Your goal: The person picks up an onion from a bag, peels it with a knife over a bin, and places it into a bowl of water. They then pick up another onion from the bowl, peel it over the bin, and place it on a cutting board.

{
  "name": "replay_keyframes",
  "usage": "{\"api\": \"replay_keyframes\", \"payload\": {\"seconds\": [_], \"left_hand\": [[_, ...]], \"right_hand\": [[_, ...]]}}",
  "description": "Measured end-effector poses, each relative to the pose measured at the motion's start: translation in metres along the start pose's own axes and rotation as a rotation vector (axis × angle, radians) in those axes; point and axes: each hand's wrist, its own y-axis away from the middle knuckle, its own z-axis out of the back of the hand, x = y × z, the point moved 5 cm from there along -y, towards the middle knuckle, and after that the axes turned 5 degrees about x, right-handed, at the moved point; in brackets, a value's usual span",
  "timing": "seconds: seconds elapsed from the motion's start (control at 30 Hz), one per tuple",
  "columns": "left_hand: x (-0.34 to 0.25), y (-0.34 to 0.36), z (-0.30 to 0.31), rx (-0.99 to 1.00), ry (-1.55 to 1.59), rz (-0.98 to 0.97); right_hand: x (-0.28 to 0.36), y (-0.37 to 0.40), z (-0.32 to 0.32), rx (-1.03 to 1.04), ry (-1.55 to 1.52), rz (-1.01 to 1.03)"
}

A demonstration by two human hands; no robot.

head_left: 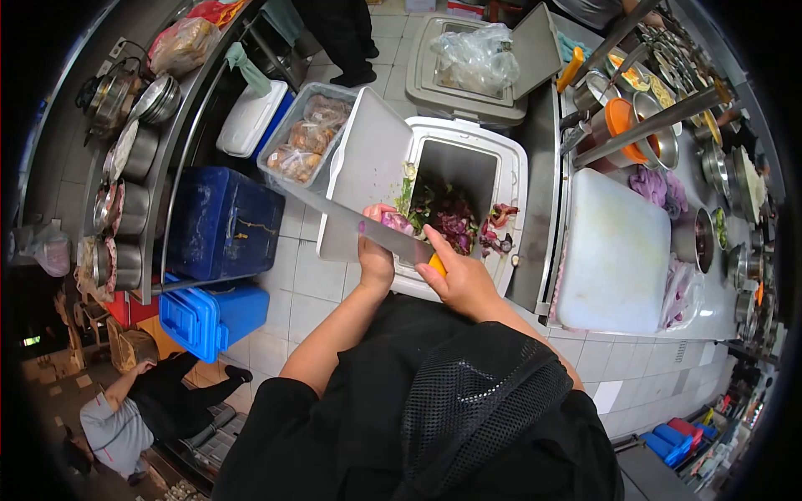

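Your left hand (377, 260) has its fingers curled around a red onion (398, 223), at the near left edge of the open bin (513, 171) of peelings (451, 221). Your right hand (459, 282) has its fingers wrapped around the handle of a knife (338, 216), its broad blade pointing left, close by the onion. To the right, a white board (618, 250) lies on the counter (689, 316).

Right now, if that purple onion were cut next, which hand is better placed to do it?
The right hand, I'd judge: its fingers grip the knife by its yellow handle. The left hand holds the purple onion close to the knife, so it seems better placed for steadying.
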Motion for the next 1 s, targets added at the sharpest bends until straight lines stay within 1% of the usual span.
{"api": "replay_keyframes", "payload": {"seconds": [0.03, 0.07, 0.1, 0.13, 0.17, 0.23, 0.27, 0.3, 0.33, 0.37, 0.43, 0.47, 0.5, 0.53, 0.57, 0.63, 0.73, 0.87, 0.93, 1.0], "left_hand": [[-0.005, 0.001, -0.003, -0.001, 0.0, 0.002], [-0.009, 0.002, -0.004, -0.019, -0.063, -0.027], [-0.012, 0.003, -0.004, -0.037, -0.126, -0.056], [-0.011, 0.003, -0.004, -0.038, -0.124, -0.054], [-0.012, 0.004, -0.003, -0.038, -0.15, -0.071], [-0.012, 0.003, 0.002, -0.041, -0.176, -0.089], [-0.009, 0.001, 0.005, -0.007, -0.092, -0.081], [-0.008, -0.001, 0.005, 0.028, -0.006, -0.075], [-0.009, -0.001, 0.002, 0.041, 0.062, -0.06], [-0.006, -0.003, 0.001, 0.041, 0.065, -0.06], [-0.004, -0.005, -0.001, 0.02, 0.073, -0.064], [-0.004, -0.004, -0.004, 0.027, 0.073, -0.063], [-0.011, 0.0, -0.011, 0.05, 0.142, -0.03], [-0.014, 0.002, -0.016, 0.071, 0.21, 0.004], [-0.014, 0.0, -0.016, 0.076, 0.208, 0.006], [-0.015, -0.006, -0.01, -0.028, -0.04, 0.007], [-0.021, -0.004, -0.011, -0.046, -0.035, -0.004], [-0.017, 0.0, -0.006, -0.038, -0.029, -0.026], [-0.024, 0.006, -0.011, -0.038, 0.003, -0.036], [-0.023, 0.006, -0.008, -0.041, 0.039, -0.046]], "right_hand": [[0.004, 0.0, 0.001, 0.009, 0.037, 0.026], [0.006, 0.0, 0.003, 0.011, 0.038, 0.025], [0.006, 0.0, 0.002, 0.055, 0.024, -0.019], [0.004, 0.0, 0.001, 0.101, 0.011, -0.062], [0.002, 0.001, 0.0, 0.105, 0.012, -0.064], [-0.008, 0.004, 0.004, 0.017, 0.084, -0.074], [-0.023, 0.005, 0.002, 0.019, 0.087, -0.071], [-0.048, 0.005, 0.001, -0.04, 0.029, -0.121], [-0.056, 0.006, 0.005, -0.1, -0.032, -0.174], [-0.059, 0.006, 0.006, -0.1, -0.028, -0.174], [-0.043, 0.006, 0.011, -0.108, -0.091, -0.122], [-0.035, 0.005, 0.009, -0.147, -0.072, 0.012], [-0.025, 0.004, 0.009, -0.154, -0.073, 0.009], [-0.009, 0.003, 0.009, -0.087, -0.027, 0.031], [0.005, 0.003, 0.008, -0.018, 0.018, 0.053], [0.014, 0.001, 0.008, -0.009, 0.042, 0.092], [0.017, -0.001, 0.009, 0.0, 0.063, 0.101], [0.012, 0.003, 0.009, 0.052, 0.095, 0.036], [0.004, 0.007, 0.005, 0.073, 0.109, 0.007], [-0.023, 0.015, 0.002, -0.038, 0.088, -0.102]]}}
